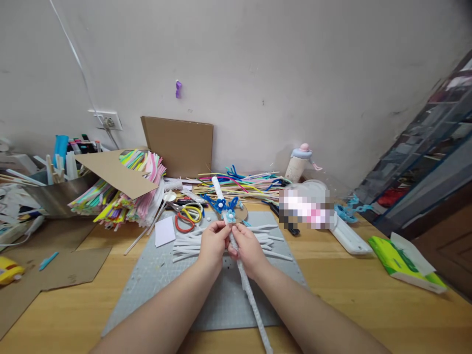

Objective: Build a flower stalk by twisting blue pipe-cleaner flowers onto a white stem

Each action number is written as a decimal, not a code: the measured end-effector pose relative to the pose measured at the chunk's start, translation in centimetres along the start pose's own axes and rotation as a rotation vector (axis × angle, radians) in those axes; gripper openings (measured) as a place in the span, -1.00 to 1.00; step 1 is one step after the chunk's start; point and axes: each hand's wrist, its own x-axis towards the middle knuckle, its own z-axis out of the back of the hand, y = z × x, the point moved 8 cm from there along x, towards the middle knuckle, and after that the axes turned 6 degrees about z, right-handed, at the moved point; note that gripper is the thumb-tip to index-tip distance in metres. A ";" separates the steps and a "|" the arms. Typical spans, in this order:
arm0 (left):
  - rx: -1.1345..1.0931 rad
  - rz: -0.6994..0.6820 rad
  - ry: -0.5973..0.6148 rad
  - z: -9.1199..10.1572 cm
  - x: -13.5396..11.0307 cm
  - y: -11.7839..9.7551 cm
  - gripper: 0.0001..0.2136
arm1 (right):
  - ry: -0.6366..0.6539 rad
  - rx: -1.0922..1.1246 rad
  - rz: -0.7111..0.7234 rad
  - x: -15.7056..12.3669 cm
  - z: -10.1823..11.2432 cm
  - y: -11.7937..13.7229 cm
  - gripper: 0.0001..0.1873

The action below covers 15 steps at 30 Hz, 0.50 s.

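Left hand (213,244) and right hand (248,250) each had a closed grip on the white stem (253,299); its blue flower (230,215) looked attached, while loose white strips (186,244) lay unused nearby

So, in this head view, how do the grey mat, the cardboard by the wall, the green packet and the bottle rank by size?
1. Grey mat.
2. Cardboard.
3. Green packet: close to the cardboard in size and nearer the camera, so this order is unsure.
4. Bottle.

Even soft light, wide-angle edge warp, sharp.
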 end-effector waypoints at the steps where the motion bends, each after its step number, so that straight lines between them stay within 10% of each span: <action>1: 0.002 -0.016 -0.010 0.1 -0.1 -0.1 -0.74 | 0.007 -0.013 0.001 -0.1 -0.1 0.1 -0.70; 8: 0.033 0.075 0.399 -0.7 -2.3 -3.7 -0.83 | 0.122 -0.079 -0.016 -1.3 -1.4 1.6 -0.70; 15: 0.257 -0.007 0.263 4.5 -1.2 -10.5 -0.74 | 0.280 -0.173 -0.115 -3.3 -3.2 0.6 -0.65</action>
